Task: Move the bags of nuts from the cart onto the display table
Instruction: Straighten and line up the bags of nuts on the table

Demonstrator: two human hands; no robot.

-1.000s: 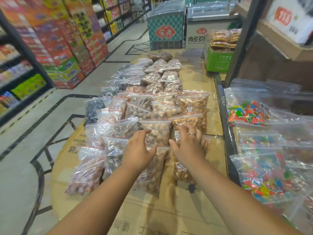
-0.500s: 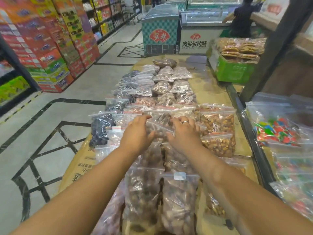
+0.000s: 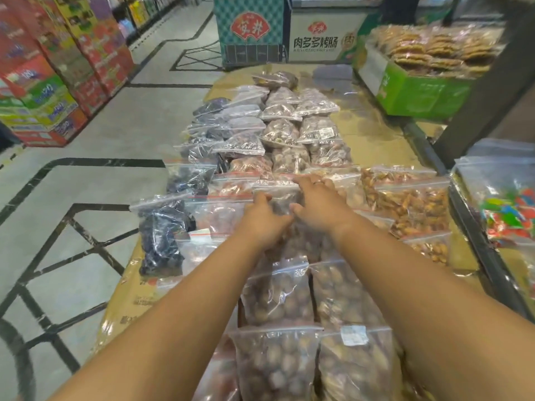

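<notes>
Since a second ago both hands have reached further up the cardboard-covered worktop. The left hand and right hand, fingers curled, pinch one clear zip-top bag of brown nuts mid-worktop; placement looks nearly finished.

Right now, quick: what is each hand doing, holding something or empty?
Left hand: fingers curled on a clear bag on the table.
Right hand: laid over the same bag; a firm grip cannot be told.

Both arms stretched forward, left hand and right hand close together.
</notes>
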